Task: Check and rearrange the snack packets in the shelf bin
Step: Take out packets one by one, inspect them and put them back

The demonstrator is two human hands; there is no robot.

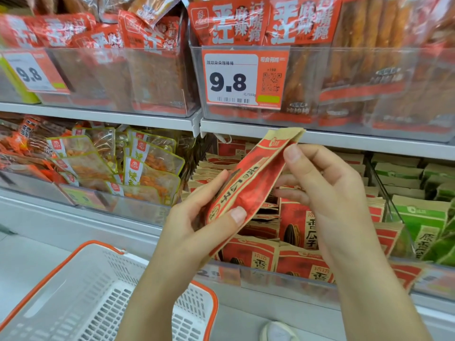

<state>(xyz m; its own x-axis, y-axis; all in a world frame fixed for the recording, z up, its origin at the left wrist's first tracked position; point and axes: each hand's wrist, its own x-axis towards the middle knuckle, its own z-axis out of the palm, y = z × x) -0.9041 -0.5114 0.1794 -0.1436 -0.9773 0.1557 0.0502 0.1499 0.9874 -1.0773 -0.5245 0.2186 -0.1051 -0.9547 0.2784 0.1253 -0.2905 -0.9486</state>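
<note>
Packet (pixel 248 178) held tilted above the bin (pixel 283 276), between both hands. Left hand (pixel 197 217) pinches the lower end, thumb on front, fingers behind. Right hand (pixel 327 188) pinches the upper edge. Kraft-paper pouch, red print, flat; likely light, crinkly, bendy; grip edges.

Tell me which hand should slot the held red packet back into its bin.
Probably the left hand: it grips the red packet along its lower half, thumb across the front. The right hand only pinches the upper edge, directly over the bin of matching packets.
</note>
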